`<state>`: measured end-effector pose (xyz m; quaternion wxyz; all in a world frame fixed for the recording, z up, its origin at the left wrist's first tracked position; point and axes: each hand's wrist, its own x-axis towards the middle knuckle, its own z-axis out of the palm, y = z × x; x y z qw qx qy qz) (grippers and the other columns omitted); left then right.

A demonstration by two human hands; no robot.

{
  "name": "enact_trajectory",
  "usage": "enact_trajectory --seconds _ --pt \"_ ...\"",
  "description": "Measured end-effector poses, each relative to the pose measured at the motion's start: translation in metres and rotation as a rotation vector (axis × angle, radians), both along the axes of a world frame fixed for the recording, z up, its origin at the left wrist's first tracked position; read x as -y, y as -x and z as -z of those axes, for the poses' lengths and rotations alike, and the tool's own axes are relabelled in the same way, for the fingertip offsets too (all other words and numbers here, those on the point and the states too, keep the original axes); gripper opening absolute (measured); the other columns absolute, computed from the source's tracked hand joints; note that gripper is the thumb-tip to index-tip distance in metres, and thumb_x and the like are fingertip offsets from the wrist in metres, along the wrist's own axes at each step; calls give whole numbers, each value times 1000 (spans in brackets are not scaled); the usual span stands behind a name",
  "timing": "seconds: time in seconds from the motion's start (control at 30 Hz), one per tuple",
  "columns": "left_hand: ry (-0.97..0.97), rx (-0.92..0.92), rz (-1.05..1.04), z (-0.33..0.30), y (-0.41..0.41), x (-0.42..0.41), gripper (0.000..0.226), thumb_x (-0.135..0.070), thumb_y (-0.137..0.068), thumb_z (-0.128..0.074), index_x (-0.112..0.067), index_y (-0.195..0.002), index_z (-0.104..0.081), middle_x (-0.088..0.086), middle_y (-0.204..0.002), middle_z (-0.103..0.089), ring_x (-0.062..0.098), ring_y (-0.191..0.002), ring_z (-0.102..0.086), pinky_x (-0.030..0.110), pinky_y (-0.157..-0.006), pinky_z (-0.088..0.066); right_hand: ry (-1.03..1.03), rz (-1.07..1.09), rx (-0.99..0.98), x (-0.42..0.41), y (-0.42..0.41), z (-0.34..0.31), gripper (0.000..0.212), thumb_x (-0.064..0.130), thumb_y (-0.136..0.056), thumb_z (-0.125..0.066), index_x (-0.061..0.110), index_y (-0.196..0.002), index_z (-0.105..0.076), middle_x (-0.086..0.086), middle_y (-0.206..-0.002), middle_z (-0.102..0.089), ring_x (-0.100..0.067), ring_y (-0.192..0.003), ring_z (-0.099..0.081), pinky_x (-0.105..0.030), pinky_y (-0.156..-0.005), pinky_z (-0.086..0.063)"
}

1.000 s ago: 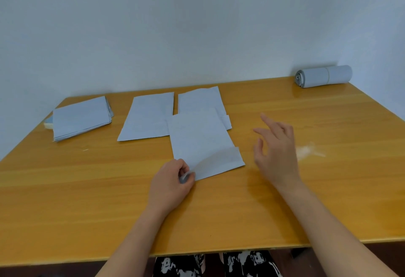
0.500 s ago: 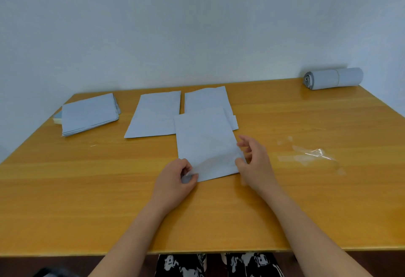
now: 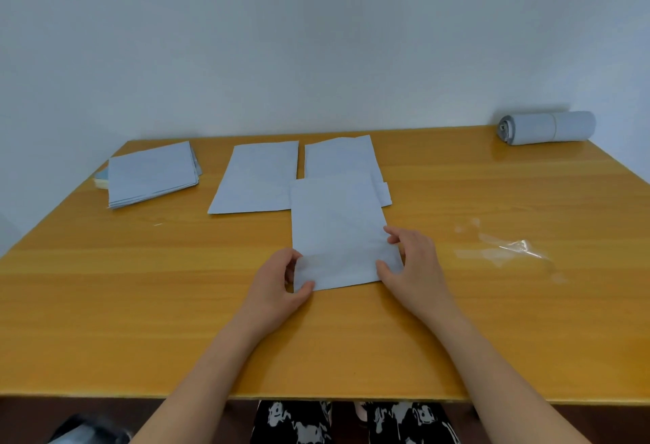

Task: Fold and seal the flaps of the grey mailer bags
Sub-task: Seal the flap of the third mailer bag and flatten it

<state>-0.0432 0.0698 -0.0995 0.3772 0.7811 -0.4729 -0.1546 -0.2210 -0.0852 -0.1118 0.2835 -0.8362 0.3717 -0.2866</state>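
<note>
The wooden table (image 3: 492, 320) fills the lower two thirds of the frame. On it, in the centre, lies the grey mailer bag (image 3: 337, 229) being worked, its near end towards the person. That end carries the flap (image 3: 344, 267), already turned over onto the bag's body and showing as a slightly paler band. Behind it, in the upper middle, two more flat bags (image 3: 256, 180) lie side by side, and the worked bag overlaps both of them. A stack of bags (image 3: 151, 173) sits at upper left, a roll of bags (image 3: 548, 127) at upper right, and clear peeled strips (image 3: 510, 250) lie at centre right.

The left hand (image 3: 278, 289) pinches the flap's left corner between thumb and fingers. The right hand (image 3: 415, 267) grips the right edge, thumb at the near corner and fingertips resting further up on the bag.

The step in hand appears to be sealing the flap. To do it well, the two corners should be held square so that the fold line runs straight across. Then the flap should be pressed flat from the middle outwards to each side, so that no wrinkle or air pocket is caught. The thin film will probably shift easily, so one hand should pin it while the other smooths. Drawing the bag nearer first would free it from the two bags behind it.
</note>
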Motion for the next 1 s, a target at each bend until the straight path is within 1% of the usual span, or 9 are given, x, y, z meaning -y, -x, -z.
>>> enact_trajectory --seconds 0.1,0.2,0.33,0.47,0.57,0.67,0.77,0.87,1.0 --pt "14 3 -26 1 -2 -4 36 -19 -79 -73 -25 -106 -50 -6 -91 -54 7 -78 -51 9 -69 -42 83 19 1 -3 0 0 55 18 -80 -66 22 -132 -49 9 -110 -47 -7 -101 -33 -23 -88 -36" --pt "30 42 -41 1 0 -6 47 -19 -80 -73 -27 -115 -43 -9 -100 -47 4 -82 -50 5 -72 -41 278 19 1 -13 -4 -3 50 9 -77 -65 16 -125 -56 0 -111 -51 -12 -100 -36 -22 -82 -38" --pt "57 127 -12 4 2 -8 45 -15 -82 -68 -19 -121 -45 -8 -112 -41 -4 -92 -46 3 -79 -38 350 -160 14 -38 -21 -4 32 0 -79 -59 11 -108 -66 0 -107 -56 -13 -100 -47 -19 -84 -41" --pt "77 107 25 7 -6 -13 44 -17 -81 -68 -21 -120 -47 -10 -115 -43 1 -99 -45 11 -88 -39 314 -310 -22 -57 -37 -1 25 1 -83 -56 9 -102 -70 1 -102 -59 -13 -98 -50 -26 -83 -49" --pt "94 217 66 8 -17 -24 41 -30 -80 -61 -23 -120 -55 -14 -119 -50 4 -110 -42 22 -97 -37 314 -356 -50 -65 -42 0 26 3 -83 -55 9 -104 -70 1 -102 -60 -14 -96 -51 -27 -83 -49" --pt "129 323 94 13 -22 -33 40 -35 -81 -53 -26 -118 -62 -17 -124 -56 3 -115 -45 28 -98 -39 341 -385 -86 -70 -42 -1 23 10 -86 -54 10 -102 -70 1 -102 -61 -14 -95 -52 -26 -83 -48" --pt "128 440 98 16 -18 -34 34 -31 -83 -49 -27 -111 -67 -23 -134 -49 5 -125 -40 35 -97 -34 354 -407 -120 -73 -43 -2 25 16 -86 -51 10 -101 -70 1 -102 -62 -15 -94 -55 -27 -84 -49" --pt "78 550 80 15 -15 -34 31 -30 -86 -45 -24 -103 -70 -18 -145 -40 14 -134 -32 36 -99 -28 349 -413 -167 -74 -43 -5 30 21 -88 -45 9 -102 -69 1 -103 -62 -16 -95 -56 -28 -84 -50" --pt "9 555 51 16 -13 -36 37 -33 -86 -40 -24 -104 -70 -17 -146 -40 14 -134 -31 38 -102 -30 343 -428 -202 -82 -44 -9 36 25 -90 -42 8 -110 -66 -1 -113 -63 -15 -105 -55 -29 -92 -49"
